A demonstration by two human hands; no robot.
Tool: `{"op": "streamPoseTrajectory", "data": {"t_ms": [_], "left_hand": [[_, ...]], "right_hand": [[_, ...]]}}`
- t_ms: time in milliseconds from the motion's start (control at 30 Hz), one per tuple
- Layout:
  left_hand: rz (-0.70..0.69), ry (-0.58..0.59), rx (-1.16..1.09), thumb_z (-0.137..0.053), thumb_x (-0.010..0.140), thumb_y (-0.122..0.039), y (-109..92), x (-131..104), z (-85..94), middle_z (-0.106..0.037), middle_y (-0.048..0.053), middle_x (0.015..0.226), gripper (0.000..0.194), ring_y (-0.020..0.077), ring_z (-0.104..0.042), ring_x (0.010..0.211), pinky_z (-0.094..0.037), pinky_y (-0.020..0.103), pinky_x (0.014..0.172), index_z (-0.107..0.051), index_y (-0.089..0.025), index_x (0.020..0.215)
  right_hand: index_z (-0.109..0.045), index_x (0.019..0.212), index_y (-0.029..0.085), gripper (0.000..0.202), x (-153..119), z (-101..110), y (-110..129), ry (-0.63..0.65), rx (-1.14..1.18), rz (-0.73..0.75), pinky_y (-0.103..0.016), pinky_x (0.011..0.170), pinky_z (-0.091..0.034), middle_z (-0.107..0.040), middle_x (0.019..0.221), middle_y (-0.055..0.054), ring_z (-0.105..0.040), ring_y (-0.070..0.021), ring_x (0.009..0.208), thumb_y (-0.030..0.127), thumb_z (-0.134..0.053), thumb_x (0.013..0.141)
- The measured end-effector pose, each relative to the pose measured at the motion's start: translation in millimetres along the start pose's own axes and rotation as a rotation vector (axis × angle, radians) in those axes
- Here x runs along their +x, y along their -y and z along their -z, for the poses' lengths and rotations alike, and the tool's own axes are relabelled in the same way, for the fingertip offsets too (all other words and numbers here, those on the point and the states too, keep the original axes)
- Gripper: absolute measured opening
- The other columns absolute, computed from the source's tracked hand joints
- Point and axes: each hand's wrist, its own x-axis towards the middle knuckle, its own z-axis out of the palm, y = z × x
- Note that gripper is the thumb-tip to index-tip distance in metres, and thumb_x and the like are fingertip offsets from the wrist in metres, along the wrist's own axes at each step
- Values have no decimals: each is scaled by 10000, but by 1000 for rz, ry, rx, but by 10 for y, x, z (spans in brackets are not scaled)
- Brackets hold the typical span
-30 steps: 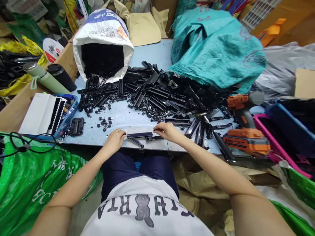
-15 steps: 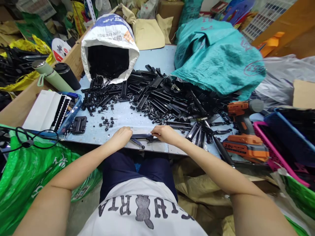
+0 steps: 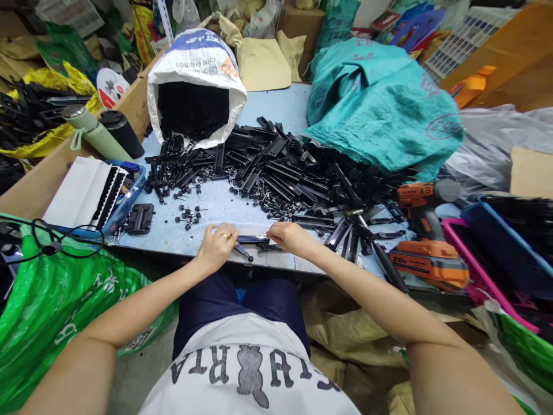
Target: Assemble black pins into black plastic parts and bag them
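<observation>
At the table's front edge, my left hand is closed at the left end of a long black plastic strip, a ring showing on one finger. Its right end is pinched by my right hand; the fingertips hide what lies under them. Just below the strip a thin dark rod with a round knob pokes out toward the edge. Beyond my hands spreads a heap of black plastic bars. Small black-headed screws lie loose to the left.
A white sack gapes toward me at the back, beside a teal sack. An orange cordless drill stands at right by a pink basket. At left are a blue tray and a black cup.
My left hand has turned and lifted slightly at the strip's left end, so its ring now shows. My right hand keeps its pinch. The view has shifted a little.
</observation>
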Motion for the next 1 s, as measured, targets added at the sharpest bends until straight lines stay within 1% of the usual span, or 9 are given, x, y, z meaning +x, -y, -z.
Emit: {"op": "streamPoseTrajectory", "data": {"t_ms": [100,200,300,400,500,600,800,933,1000], "left_hand": [[-32,45,-93,-479,882,-360,-290,187,-93,-529,141,1221,435,268,-454,1145,-343,420,921,-441,-131,1249],[75,171,-168,-548,808,-491,-477,362,-284,-568,151,1093,559,282,-497,1035,-371,402,854,-478,-97,1197],[79,225,-228,-546,799,-514,-477,441,-441,-583,120,976,479,265,-512,954,-385,378,792,-540,-110,1056],[24,211,-270,-565,793,-496,-399,436,-490,-577,108,983,454,257,-503,967,-379,370,808,-531,-124,1051],[1,203,-296,-598,779,-466,-362,413,-474,-573,104,992,462,253,-502,964,-380,365,815,-516,-120,1073],[2,194,-306,-597,787,-427,-381,398,-462,-574,102,981,413,248,-505,961,-383,363,818,-522,-117,1051],[66,147,-325,-618,744,-458,-411,397,-479,-568,97,1022,419,250,-492,1018,-383,364,871,-546,-144,1013],[27,139,-329,-656,675,-526,-387,379,-453,-564,107,1050,549,264,-491,1029,-387,378,884,-542,-140,1049],[11,85,-337,-623,724,-499,-390,314,-420,-567,106,1077,510,256,-492,1050,-385,376,896,-541,-149,1085]], "right_hand": [[-646,780,140,154,-21,-139,-57,-31,13,9,-225,607,-386,-634,754,-58,-573,-137,673,120,-505,839],[-650,860,145,167,-121,-376,-150,-131,94,92,-250,680,-447,-653,825,-77,-595,-159,764,184,-488,875],[-609,1054,156,248,-268,-593,-243,-305,175,145,-310,800,-474,-639,1017,-106,-580,-189,934,307,-518,880],[-543,1186,186,356,-373,-708,-313,-334,207,186,-337,820,-480,-626,1054,-99,-572,-191,951,350,-536,870],[-499,1251,196,395,-412,-752,-347,-302,182,196,-340,796,-485,-629,1021,-95,-573,-188,910,342,-513,884],[-474,1285,196,416,-416,-797,-341,-325,142,177,-339,758,-487,-637,953,-88,-575,-188,862,346,-489,896],[-450,1314,212,461,-437,-863,-341,-326,103,214,-340,744,-493,-632,969,-93,-577,-192,861,386,-493,889],[-500,1270,200,412,-454,-726,-368,-291,78,268,-313,684,-503,-634,891,-82,-578,-177,788,389,-458,906],[-528,1239,214,369,-403,-606,-307,-308,37,251,-322,708,-504,-632,958,-85,-584,-176,827,373,-430,921]]}}
